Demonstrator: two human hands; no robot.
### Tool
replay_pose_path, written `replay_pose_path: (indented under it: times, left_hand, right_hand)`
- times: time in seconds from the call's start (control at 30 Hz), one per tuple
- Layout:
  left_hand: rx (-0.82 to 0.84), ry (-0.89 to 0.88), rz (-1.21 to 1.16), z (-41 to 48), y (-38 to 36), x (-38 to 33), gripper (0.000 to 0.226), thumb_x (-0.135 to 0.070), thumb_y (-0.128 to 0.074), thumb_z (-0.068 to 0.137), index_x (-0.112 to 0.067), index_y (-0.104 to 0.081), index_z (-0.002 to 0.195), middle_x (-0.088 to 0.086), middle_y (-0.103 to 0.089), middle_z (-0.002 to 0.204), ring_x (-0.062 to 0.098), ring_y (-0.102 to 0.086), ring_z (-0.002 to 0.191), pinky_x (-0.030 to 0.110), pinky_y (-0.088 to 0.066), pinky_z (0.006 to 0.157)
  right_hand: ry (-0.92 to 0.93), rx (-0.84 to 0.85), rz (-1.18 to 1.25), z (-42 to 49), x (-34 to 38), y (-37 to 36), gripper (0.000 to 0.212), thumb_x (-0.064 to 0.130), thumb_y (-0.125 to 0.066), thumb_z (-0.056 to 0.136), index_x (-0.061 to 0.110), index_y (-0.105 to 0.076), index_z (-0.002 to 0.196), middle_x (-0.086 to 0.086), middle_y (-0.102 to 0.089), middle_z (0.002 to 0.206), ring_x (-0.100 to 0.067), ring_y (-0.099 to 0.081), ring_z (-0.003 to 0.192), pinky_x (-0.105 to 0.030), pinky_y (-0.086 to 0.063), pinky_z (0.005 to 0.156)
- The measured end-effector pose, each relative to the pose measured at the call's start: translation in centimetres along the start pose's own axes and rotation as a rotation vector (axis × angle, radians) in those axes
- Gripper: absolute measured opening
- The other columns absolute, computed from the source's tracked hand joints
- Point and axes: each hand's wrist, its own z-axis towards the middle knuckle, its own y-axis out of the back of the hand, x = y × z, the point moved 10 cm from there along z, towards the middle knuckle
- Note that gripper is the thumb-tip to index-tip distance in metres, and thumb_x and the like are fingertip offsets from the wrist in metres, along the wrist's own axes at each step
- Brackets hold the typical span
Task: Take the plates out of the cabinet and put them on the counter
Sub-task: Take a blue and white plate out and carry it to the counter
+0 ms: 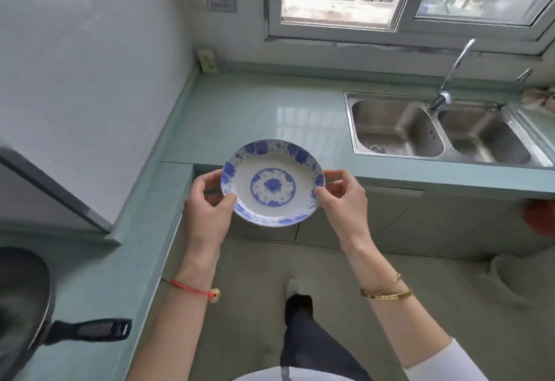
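A white plate with a blue flower pattern (272, 183) hangs in the air just in front of the green counter (255, 116), at about the height of its front edge. My left hand (205, 204) pinches the plate's left rim between thumb and fingers. My right hand (341, 194) pinches the right rim the same way. The plate is held nearly level, tilted slightly toward me. Below the counter are pale cabinet doors (399, 215), which look shut.
A steel double sink (435, 131) with a tap (450, 80) sits in the counter at the right. A black frying pan (21, 305) lies on the left counter, its handle pointing right. A window is above. My leg and foot stand on the floor below.
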Motion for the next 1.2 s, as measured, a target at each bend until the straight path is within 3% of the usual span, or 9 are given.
replay_pose_path:
  times: [0.17, 0.37, 0.53, 0.67, 0.77, 1.0, 1.2]
  left_hand:
    - [-0.063, 0.036, 0.041, 9.5, -2.7, 0.8, 0.042, 0.002, -0.064, 0.08, -0.018, -0.066, 0.116, -0.004, -0.072, 0.109, -0.007, -0.066, 0.078, 0.037, -0.059, 0.085]
    - [-0.139, 0.079, 0.072, 23.0, -6.8, 1.2, 0.04, 0.0, -0.067, 0.079, -0.02, -0.067, 0.114, -0.002, -0.071, 0.111, 0.011, -0.065, 0.086, 0.045, -0.058, 0.088]
    - [-0.14, 0.114, 0.064, 33.7, -10.4, 2.6, 0.041, 0.003, -0.067, 0.079, -0.016, -0.065, 0.115, 0.004, -0.07, 0.113, 0.02, -0.068, 0.089, 0.045, -0.059, 0.086]
    - [-0.118, 0.155, 0.069, 42.0, -12.8, 4.6, 0.041, 0.004, -0.068, 0.079, -0.017, -0.064, 0.113, 0.004, -0.068, 0.117, 0.031, -0.069, 0.094, 0.045, -0.059, 0.084]
    - [-0.079, 0.183, 0.086, 47.9, -15.1, 6.6, 0.041, 0.004, -0.068, 0.079, -0.017, -0.063, 0.114, 0.005, -0.067, 0.12, 0.029, -0.068, 0.091, 0.045, -0.059, 0.084]
    - [0.014, 0.252, 0.102, 59.7, -19.4, 13.4, 0.042, 0.002, -0.07, 0.083, -0.026, -0.059, 0.113, 0.001, -0.063, 0.123, 0.016, -0.066, 0.093, 0.042, -0.059, 0.086]
    - [0.061, 0.314, 0.125, 64.9, -21.4, 18.1, 0.045, 0.0, -0.07, 0.086, -0.019, -0.058, 0.125, -0.003, -0.062, 0.122, 0.023, -0.063, 0.109, 0.045, -0.056, 0.094]
  right_hand:
    - [-0.001, 0.069, -0.003, 10.2, 0.4, -5.7, 0.02, 0.012, -0.066, 0.081, 0.018, -0.064, 0.1, -0.001, -0.069, 0.077, -0.016, -0.069, 0.075, -0.022, -0.053, 0.062]
    - [0.012, 0.154, -0.065, 24.2, 2.0, -13.1, 0.022, 0.011, -0.067, 0.086, 0.016, -0.061, 0.107, -0.003, -0.069, 0.083, -0.015, -0.069, 0.08, -0.027, -0.06, 0.066]
    - [-0.01, 0.201, -0.106, 35.0, 2.3, -19.0, 0.023, 0.008, -0.065, 0.084, 0.014, -0.062, 0.106, 0.002, -0.065, 0.077, -0.01, -0.064, 0.071, -0.016, -0.047, 0.055]
    - [-0.048, 0.212, -0.147, 42.6, 1.5, -23.7, 0.024, 0.007, -0.064, 0.083, 0.013, -0.061, 0.106, 0.002, -0.063, 0.079, -0.009, -0.062, 0.069, -0.019, -0.049, 0.057]
    - [-0.089, 0.197, -0.161, 47.5, -0.1, -26.7, 0.026, 0.006, -0.064, 0.084, 0.01, -0.061, 0.109, -0.002, -0.064, 0.085, -0.017, -0.064, 0.073, -0.031, -0.056, 0.067]
    - [-0.188, 0.169, -0.185, 56.5, -6.0, -33.3, 0.031, 0.001, -0.061, 0.084, 0.012, -0.059, 0.113, -0.004, -0.065, 0.095, -0.016, -0.063, 0.077, -0.015, -0.047, 0.054]
    - [-0.272, 0.166, -0.238, 60.5, -10.4, -36.9, 0.032, 0.002, -0.061, 0.087, 0.014, -0.056, 0.116, -0.004, -0.065, 0.097, -0.014, -0.063, 0.077, -0.028, -0.057, 0.066]
